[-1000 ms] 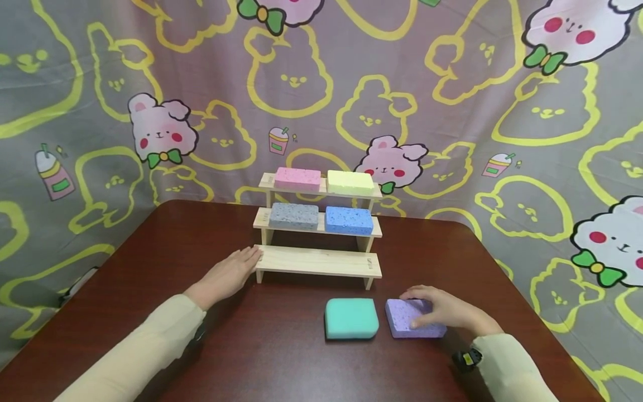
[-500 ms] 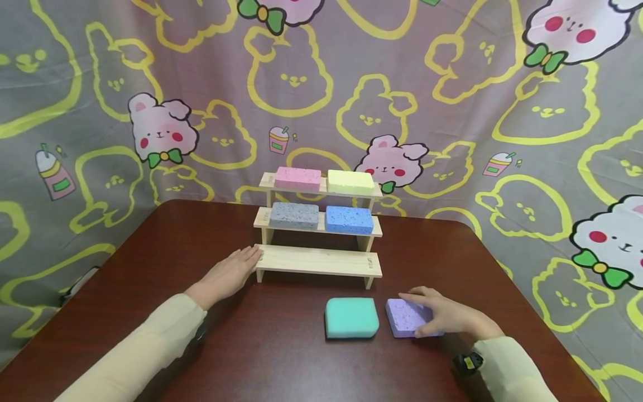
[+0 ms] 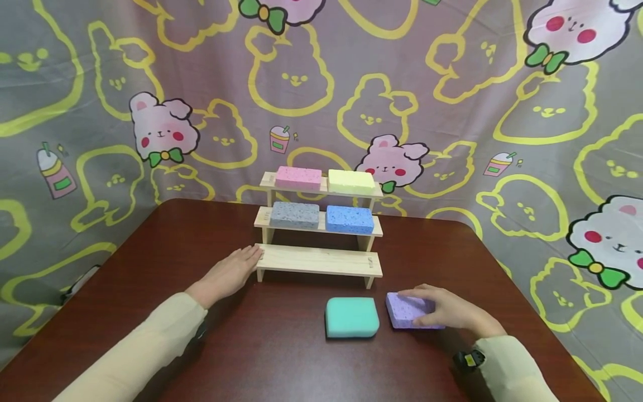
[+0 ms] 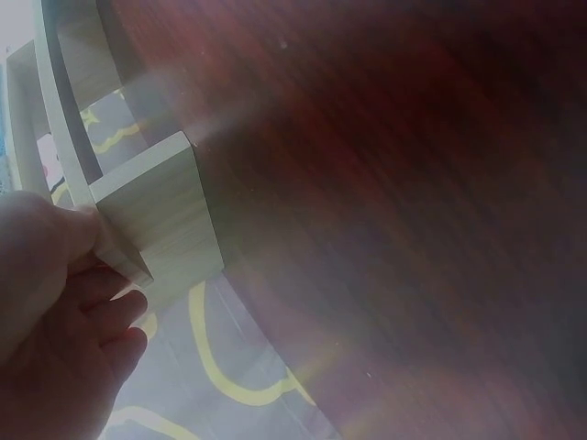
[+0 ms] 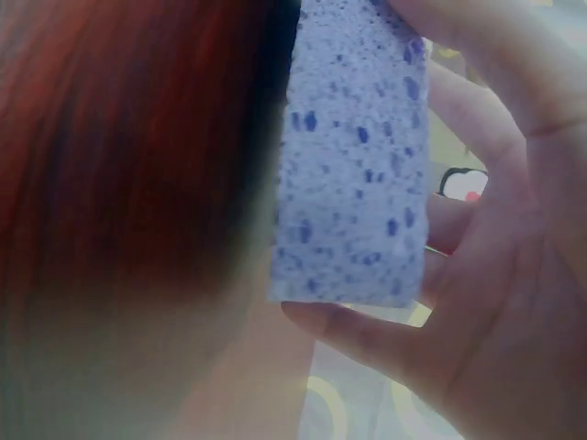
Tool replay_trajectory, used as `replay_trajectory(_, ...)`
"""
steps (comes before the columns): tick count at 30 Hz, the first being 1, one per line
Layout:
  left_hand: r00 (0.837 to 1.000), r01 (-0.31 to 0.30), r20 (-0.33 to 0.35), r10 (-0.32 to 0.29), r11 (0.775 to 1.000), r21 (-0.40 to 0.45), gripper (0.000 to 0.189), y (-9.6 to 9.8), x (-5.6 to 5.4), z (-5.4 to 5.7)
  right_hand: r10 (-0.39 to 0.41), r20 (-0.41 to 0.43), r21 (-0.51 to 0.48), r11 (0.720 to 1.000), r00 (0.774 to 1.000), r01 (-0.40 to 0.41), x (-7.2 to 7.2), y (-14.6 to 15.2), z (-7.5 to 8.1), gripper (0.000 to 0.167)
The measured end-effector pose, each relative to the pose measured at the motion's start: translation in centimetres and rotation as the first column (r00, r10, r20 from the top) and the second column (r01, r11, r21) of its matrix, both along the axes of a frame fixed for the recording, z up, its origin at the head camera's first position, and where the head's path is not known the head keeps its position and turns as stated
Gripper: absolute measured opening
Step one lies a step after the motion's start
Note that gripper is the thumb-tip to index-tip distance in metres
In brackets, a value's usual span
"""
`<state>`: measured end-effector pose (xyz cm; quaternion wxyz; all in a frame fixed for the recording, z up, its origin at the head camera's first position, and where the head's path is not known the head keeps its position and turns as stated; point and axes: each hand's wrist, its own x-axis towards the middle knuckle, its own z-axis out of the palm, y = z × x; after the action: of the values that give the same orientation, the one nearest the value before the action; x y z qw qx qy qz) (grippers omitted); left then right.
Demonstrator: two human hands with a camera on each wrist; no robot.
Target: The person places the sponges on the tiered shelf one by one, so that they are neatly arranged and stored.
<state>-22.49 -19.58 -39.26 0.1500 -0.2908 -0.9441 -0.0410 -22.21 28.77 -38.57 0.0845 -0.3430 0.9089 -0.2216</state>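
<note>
In the head view my right hand [image 3: 444,307] grips a purple sponge [image 3: 402,310] at the right front of the table. The right wrist view shows the sponge's pitted side [image 5: 353,174] with fingers around its edges. My left hand [image 3: 228,276] holds the left end of the lowest step of a three-tier wooden stand [image 3: 313,259]. In the left wrist view its thumb and fingers lie against the board's end [image 4: 165,215]. A teal sponge [image 3: 351,317] lies just left of the purple one.
A pink sponge [image 3: 298,177] and a yellow sponge [image 3: 350,181] sit on the top tier. Below them are a grey sponge [image 3: 294,215] and a blue sponge [image 3: 349,219]. Behind the dark wooden table [image 3: 241,357] hangs a patterned curtain [image 3: 321,67].
The purple sponge has shifted slightly up in the head view, with my right hand on it. Its fingers have adjusted along the sponge. My left hand and the stand have stayed put.
</note>
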Motion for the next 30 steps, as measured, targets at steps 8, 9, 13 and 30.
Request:
replay_trajectory(8, 1.0, 0.002, -0.013, -0.002, 1.0, 0.003, 0.036, 0.1, 0.0, -0.1, -0.014, -0.035, 0.0, 1.0, 0.999, 0.014, -0.4, -0.1, 1.1, 0.048)
replay_trajectory(9, 1.0, 0.001, -0.008, 0.0, 1.0, 0.006, 0.036, 0.1, 0.0, -0.1, -0.019, -0.042, 0.004, 1.0, 0.999, 0.019, -0.4, -0.1, 1.2, 0.048)
replay_trajectory(13, 1.0, -0.008, -0.001, 0.008, 1.0, 0.004, 0.036, 0.0, -0.1, -0.1, -0.031, -0.074, -0.009, 0.999, 0.997, 0.031, -0.3, -0.4, 1.7, 0.047)
replay_trajectory(30, 1.0, -0.006, -0.011, 0.006, 1.0, 0.015, 0.036, 0.0, 0.0, -0.2, -0.02, -0.155, -0.039, 0.999, 0.988, 0.014, -0.4, -3.7, 4.1, 0.05)
